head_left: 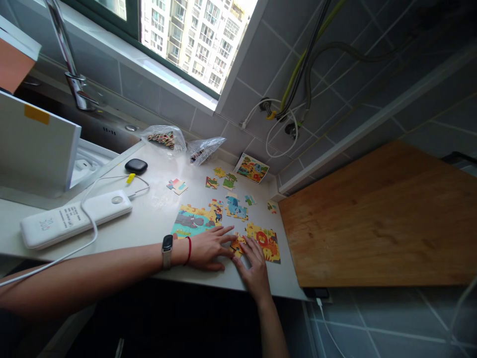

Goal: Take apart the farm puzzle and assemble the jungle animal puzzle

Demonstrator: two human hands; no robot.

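My left hand (pixel 209 248) lies palm down with its fingers stretched out, over the lower edge of a partly joined hippo section (pixel 192 221). Its fingertips reach the left side of a small orange-yellow puzzle piece (pixel 237 243). From the other side, my right hand (pixel 256 271) has its thumb and fingers curled around that same piece. Just beyond the right fingers is a joined lion section (pixel 265 242). Above the hands sits a blue elephant section (pixel 235 206). The fingers partly cover the small piece, so whether it is joined to anything is hidden.
Loose pieces (pixel 229 181) lie farther back, near a picture card (pixel 252 168) against the wall. Plastic bags of pieces (pixel 166 138) stand behind. A white power bank (pixel 76 219) with a cable and a black case (pixel 136 166) are leftward; a wooden board (pixel 380 219) borders the right.
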